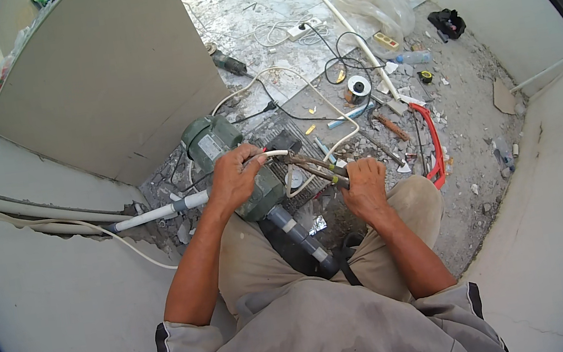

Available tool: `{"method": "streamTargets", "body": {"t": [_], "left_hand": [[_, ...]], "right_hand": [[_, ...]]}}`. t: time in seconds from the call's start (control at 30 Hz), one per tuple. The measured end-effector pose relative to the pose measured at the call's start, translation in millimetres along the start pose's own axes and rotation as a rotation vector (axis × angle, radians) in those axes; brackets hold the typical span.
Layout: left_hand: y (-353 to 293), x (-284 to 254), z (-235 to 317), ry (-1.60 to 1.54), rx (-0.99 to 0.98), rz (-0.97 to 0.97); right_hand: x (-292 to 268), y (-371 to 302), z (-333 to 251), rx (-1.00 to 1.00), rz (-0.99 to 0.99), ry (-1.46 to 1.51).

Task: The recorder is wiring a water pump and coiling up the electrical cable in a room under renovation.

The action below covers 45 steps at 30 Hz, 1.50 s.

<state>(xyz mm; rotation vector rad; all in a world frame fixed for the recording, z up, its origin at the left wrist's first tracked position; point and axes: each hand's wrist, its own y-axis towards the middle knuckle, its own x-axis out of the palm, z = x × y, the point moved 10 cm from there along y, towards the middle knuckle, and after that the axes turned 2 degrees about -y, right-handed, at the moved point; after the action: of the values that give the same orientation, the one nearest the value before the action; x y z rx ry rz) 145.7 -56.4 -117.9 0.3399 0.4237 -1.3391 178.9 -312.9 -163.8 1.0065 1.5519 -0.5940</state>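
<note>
My left hand (233, 175) pinches a white cable (275, 153) above the green electric water pump (208, 138). The fingers of my right hand (367, 189) are wrapped round the handles of a pair of pliers (320, 167). The jaws of the pliers meet the cable just right of my left fingertips; whether they are closed on it is too small to tell. A grey pipe (294, 230) runs from the pump toward me, between my knees. Another length of the white cable loops on the floor beyond my hands.
Rubble covers the floor. On the right lies a red hacksaw frame (438, 147). Farther off are a tape roll (357, 86), a tape measure (425, 76), an angle grinder (228, 62), a long white pipe (346, 23) and a power strip (304, 27). Walls close in both sides.
</note>
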Motion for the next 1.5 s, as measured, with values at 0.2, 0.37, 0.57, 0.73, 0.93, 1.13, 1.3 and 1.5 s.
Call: {"method": "streamTargets", "body": {"t": [0.2,0.37,0.57,0.73,0.93,1.13,1.3,1.5], "left_hand": [[1,4,-5,-0.072,-0.011,0.011],[-1,-28,-21,-0.160,-0.023,0.176],[-13,23,6,-0.124,0.093,-0.013],[-15,81,-26,-0.099,-0.084,-0.326],[-3,2,14,-0.360,0.007,-0.019],[1,-33,29,-0.585,0.080,0.108],[-5,-37,29,-0.527,0.046,0.111],[-28,-78,60,-0.727,0.157,0.183]], "right_hand": [[25,0,13,0.198,-0.222,0.318],[23,1,29,0.230,-0.115,0.365],[15,0,18,0.249,-0.090,0.539],[-4,-3,-3,0.098,0.114,0.429],[-54,0,167,0.621,0.144,0.442],[23,-42,300,0.666,-0.180,0.206],[19,6,249,0.408,-0.065,0.223],[39,109,69,-0.041,-0.171,0.407]]}}
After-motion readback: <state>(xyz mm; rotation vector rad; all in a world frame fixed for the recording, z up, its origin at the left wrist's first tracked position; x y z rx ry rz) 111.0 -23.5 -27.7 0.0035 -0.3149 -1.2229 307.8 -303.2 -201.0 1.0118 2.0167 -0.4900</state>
